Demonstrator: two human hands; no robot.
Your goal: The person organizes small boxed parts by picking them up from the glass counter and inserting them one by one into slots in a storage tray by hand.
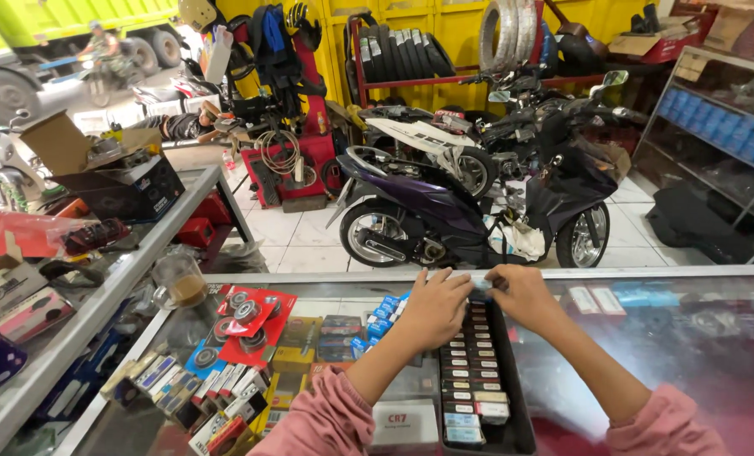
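A long black tray filled with a row of small flat packets lies on the glass counter top, running from the near edge away toward the counter's far rim. Both hands meet at its far end. The left hand rests with its fingers curled down over the top of the row, and the right hand sits just beside it, fingertips pinched around something small at the tray's end; what exactly is pinched is too hidden to tell, and the left hand's grip on any single packet cannot be made out either. Both forearms come out of pink sleeves. Under the glass to the left lie red blister cards with round bearings, small blue boxes and rows of other little cartons. On the side counter at left stands a glass mug of brown drink, with an open cardboard box farther back. Beyond the counter, a dark purple motorcycle is parked on the white tiled floor, and tyres fill a red rack against the yellow wall.
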